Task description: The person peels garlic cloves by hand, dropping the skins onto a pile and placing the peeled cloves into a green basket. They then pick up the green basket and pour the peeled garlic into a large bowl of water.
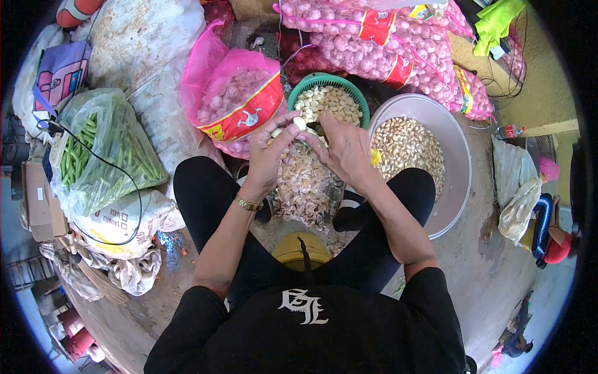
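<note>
My left hand (268, 153) is closed on a pale peeled garlic clove (300, 123), pinched at the fingertips. Close against it, my right hand (349, 149) is closed too, with thumb and forefinger near the clove; what its curled fingers hold is hidden. Just beyond both hands stands a green basket (364, 103) holding peeled garlic cloves (342, 103). Below them, garlic skins (305, 187) are heaped on the floor between my feet. To the right, a wide pale tub (458, 162) contains many unpeeled cloves (408, 149).
An open pink mesh sack of garlic (233, 93) stands left of the basket. Full garlic sacks (398, 47) lie behind. At left is a plastic bag of green pods (109, 146), with a black cable (118, 165) across it. I sit over a yellow stool (299, 249).
</note>
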Demonstrator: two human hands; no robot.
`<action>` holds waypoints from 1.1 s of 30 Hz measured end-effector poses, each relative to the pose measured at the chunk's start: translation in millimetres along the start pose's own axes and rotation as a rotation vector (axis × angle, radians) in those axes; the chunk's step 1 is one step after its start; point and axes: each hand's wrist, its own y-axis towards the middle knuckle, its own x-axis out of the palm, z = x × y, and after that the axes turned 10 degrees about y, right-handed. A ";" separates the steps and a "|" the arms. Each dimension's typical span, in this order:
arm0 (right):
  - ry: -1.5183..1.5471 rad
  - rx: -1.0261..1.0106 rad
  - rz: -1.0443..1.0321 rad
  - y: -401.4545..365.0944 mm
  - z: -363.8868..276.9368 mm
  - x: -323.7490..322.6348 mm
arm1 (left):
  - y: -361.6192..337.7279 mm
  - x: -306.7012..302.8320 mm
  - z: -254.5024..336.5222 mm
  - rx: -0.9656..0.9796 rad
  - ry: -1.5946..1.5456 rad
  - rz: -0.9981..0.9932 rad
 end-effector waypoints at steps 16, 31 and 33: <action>0.472 0.259 0.102 -9.0 4.9 46.7 | 3.5 10.1 -20.4 -0.051 -0.245 0.115; 1.041 0.257 -0.085 -3.5 8.7 30.4 | 8.3 2.7 -5.4 -0.094 -0.104 0.003; 0.983 0.271 -0.104 -3.8 16.4 31.4 | 8.4 -4.1 -0.3 -0.087 -0.064 -0.004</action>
